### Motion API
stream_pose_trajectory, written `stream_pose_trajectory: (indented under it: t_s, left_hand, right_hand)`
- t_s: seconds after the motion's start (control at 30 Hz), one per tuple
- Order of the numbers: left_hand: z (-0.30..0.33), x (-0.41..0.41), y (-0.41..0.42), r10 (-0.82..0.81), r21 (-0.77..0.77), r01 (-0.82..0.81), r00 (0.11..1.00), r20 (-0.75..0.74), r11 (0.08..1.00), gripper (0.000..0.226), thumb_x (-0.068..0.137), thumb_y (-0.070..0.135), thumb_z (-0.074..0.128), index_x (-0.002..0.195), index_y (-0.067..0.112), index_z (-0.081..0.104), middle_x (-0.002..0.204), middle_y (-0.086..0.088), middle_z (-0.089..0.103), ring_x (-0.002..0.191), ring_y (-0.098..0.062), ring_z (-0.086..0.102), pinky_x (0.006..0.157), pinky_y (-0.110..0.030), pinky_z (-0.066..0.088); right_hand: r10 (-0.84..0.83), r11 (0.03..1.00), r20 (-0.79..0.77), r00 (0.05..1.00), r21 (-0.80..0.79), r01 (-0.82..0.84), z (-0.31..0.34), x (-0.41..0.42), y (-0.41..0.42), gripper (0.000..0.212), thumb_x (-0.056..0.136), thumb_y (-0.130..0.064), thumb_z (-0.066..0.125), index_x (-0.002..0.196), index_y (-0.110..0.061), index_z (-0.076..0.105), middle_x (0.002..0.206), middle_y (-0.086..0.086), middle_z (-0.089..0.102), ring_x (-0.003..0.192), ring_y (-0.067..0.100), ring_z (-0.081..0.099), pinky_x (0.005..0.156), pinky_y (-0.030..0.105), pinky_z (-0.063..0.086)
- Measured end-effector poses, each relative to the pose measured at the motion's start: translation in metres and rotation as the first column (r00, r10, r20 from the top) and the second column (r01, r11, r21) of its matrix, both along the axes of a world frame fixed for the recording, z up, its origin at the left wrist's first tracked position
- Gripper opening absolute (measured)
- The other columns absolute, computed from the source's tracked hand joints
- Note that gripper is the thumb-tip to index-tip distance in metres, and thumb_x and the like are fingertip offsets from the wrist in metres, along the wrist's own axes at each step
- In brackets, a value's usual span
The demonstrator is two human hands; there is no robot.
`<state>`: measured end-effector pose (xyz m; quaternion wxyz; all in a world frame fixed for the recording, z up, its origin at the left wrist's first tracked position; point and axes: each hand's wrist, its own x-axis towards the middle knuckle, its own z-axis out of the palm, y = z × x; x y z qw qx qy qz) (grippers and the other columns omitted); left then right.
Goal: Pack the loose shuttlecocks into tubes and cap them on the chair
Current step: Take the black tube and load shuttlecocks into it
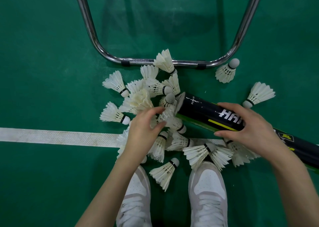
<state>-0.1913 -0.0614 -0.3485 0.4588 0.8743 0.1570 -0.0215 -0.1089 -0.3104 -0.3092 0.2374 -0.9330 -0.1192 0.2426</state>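
Green court flooring (43, 88) underfoot, crossed by a white boundary line (60, 137) running left to right. Farther out, chrome tubing of a chair base (165, 62), bent into a U and open toward the top of the view.

Right hand (246, 128) wrapped round a black shuttlecock tube (202, 111), fingers over the top, thumb underneath, covering part of the white lettering. Tube tilted, open mouth pointing left and slightly away, the far end running off past the right wrist toward the frame edge. "PUSH IN" printed near the mouth; yellow-green stripes along the body.

Left hand (145, 128) just left of the tube mouth, fingers curled into the feathers of a shuttlecock (168, 113) held right at the opening. Whether that shuttlecock is partly inside the tube: cannot tell.

Piled around and beneath both grips, a heap of loose shuttlecocks (151, 87), white feathers, white cork tips, black bands, lying every which way. Several directly under the tube and the right hand, overlapping the boundary line. One shuttlecock (164, 172) nearer than the left hand, between two white sneakers (207, 190). Beyond the right hand, well apart from the heap, two strays: one (259, 94) just past the knuckles, another (227, 71) beside the chair base's right bend. One more (164, 61) lying across the chrome bar itself.
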Motion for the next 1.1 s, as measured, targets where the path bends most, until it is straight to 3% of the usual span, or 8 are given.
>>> stream_pose_trajectory:
  t_s: [0.07, 0.17, 0.27, 0.4, 0.53, 0.73, 1.03, 1.1]
  left_hand:
    - [-0.007, 0.0, -0.004, -0.07, 0.098, 0.073, 0.997, -0.035, 0.993, 0.028, 0.083, 0.026, 0.069, 0.111, 0.023, 0.066, 0.11, 0.013, 0.062, 0.11, -0.014, 0.055, 0.098, -0.037, 0.038]
    - [-0.014, -0.002, -0.013, -0.122, 0.269, 0.126, 0.992, -0.031, 0.955, 0.021, 0.082, 0.033, 0.069, 0.101, 0.025, 0.068, 0.105, 0.01, 0.067, 0.106, -0.014, 0.057, 0.089, -0.03, 0.027]
    - [-0.017, -0.004, -0.02, -0.102, 0.307, 0.093, 0.995, 0.014, 0.947, 0.007, 0.08, 0.028, 0.071, 0.085, 0.024, 0.069, 0.09, 0.012, 0.068, 0.093, -0.015, 0.061, 0.08, -0.033, 0.028]
    - [-0.011, -0.006, -0.019, 0.104, 0.038, -0.106, 0.993, 0.051, 0.994, 0.004, 0.083, 0.022, 0.069, 0.079, 0.021, 0.068, 0.082, 0.015, 0.068, 0.084, -0.008, 0.063, 0.09, -0.043, 0.044]
    - [0.013, -0.005, -0.01, 0.288, -0.216, -0.275, 0.957, 0.031, 0.937, 0.009, 0.086, 0.016, 0.066, 0.081, 0.023, 0.064, 0.082, 0.014, 0.066, 0.082, 0.004, 0.06, 0.083, -0.011, 0.044]
    - [0.035, 0.004, 0.002, 0.41, -0.35, -0.37, 0.911, 0.045, 0.861, 0.004, 0.089, 0.018, 0.063, 0.085, 0.018, 0.062, 0.086, 0.004, 0.067, 0.088, -0.009, 0.064, 0.082, -0.024, 0.05]
    - [0.042, 0.002, -0.011, 0.401, -0.485, -0.361, 0.916, -0.024, 0.796, 0.006, 0.09, 0.018, 0.06, 0.091, 0.012, 0.061, 0.083, -0.003, 0.071, 0.078, -0.004, 0.064, 0.069, -0.009, 0.045]
    - [0.041, 0.002, -0.014, 0.386, -0.513, -0.354, 0.921, -0.046, 0.782, 0.009, 0.091, 0.02, 0.06, 0.092, 0.012, 0.06, 0.082, -0.008, 0.071, 0.074, -0.009, 0.062, 0.062, -0.009, 0.043]
  right_hand:
    - [-0.001, 1.0, 0.003, 1.0, -0.029, 0.001, -0.002, -0.001, -0.002, 0.071, 0.061, -0.049, 0.077, 0.121, -0.056, 0.04, 0.101, -0.006, 0.055, 0.094, 0.016, 0.05, 0.076, 0.032, 0.039]
    - [0.01, 0.998, 0.006, 1.0, -0.057, -0.01, -0.003, -0.005, -0.002, 0.071, 0.061, -0.05, 0.077, 0.123, -0.054, 0.041, 0.099, -0.007, 0.053, 0.095, 0.016, 0.048, 0.075, 0.03, 0.035]
    - [0.025, 0.998, 0.019, 1.0, -0.062, -0.023, -0.004, -0.006, -0.002, 0.072, 0.061, -0.051, 0.076, 0.124, -0.052, 0.042, 0.098, -0.009, 0.052, 0.094, 0.014, 0.046, 0.075, 0.029, 0.033]
    - [0.022, 0.998, 0.024, 0.999, -0.058, -0.021, -0.002, -0.006, -0.001, 0.072, 0.061, -0.05, 0.077, 0.124, -0.051, 0.042, 0.098, -0.008, 0.052, 0.094, 0.013, 0.046, 0.075, 0.029, 0.034]
    - [0.028, 0.998, 0.009, 1.0, -0.053, -0.027, -0.001, -0.005, -0.001, 0.072, 0.061, -0.051, 0.076, 0.124, -0.052, 0.041, 0.101, -0.008, 0.053, 0.097, 0.015, 0.047, 0.076, 0.031, 0.036]
    - [0.049, 0.998, 0.004, 0.999, -0.05, -0.049, 0.004, -0.005, 0.005, 0.071, 0.063, -0.048, 0.076, 0.125, -0.051, 0.041, 0.102, -0.008, 0.054, 0.096, 0.014, 0.047, 0.077, 0.03, 0.036]
    - [0.131, 0.991, 0.068, 0.989, -0.011, -0.131, 0.011, -0.003, 0.026, 0.073, 0.063, -0.047, 0.077, 0.128, -0.045, 0.043, 0.099, -0.016, 0.045, 0.094, 0.007, 0.041, 0.077, 0.027, 0.032]
    - [0.153, 0.988, 0.092, 0.984, -0.012, -0.153, 0.011, -0.004, 0.031, 0.074, 0.064, -0.047, 0.077, 0.129, -0.043, 0.043, 0.101, -0.018, 0.043, 0.098, 0.007, 0.041, 0.079, 0.026, 0.031]
